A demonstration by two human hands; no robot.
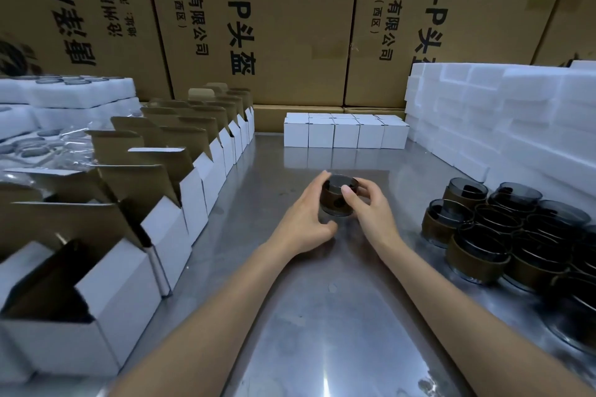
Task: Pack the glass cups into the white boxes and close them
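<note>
Two hands, left (303, 222) and right (371, 206), curl their grip round one glass cup (339, 198) above the worktop (322, 316) (best kept upright, lowered gently into an open white box (167, 229)).

Table (322, 316): polished metal, glossy, reflective. Cup (339, 200) in the grip: dark smoked glass, smooth, with matt brown band. Boxes left of grip (193, 200): matt white card, raw brown inside. Blocks at right (503, 113): white foam, matt.
</note>
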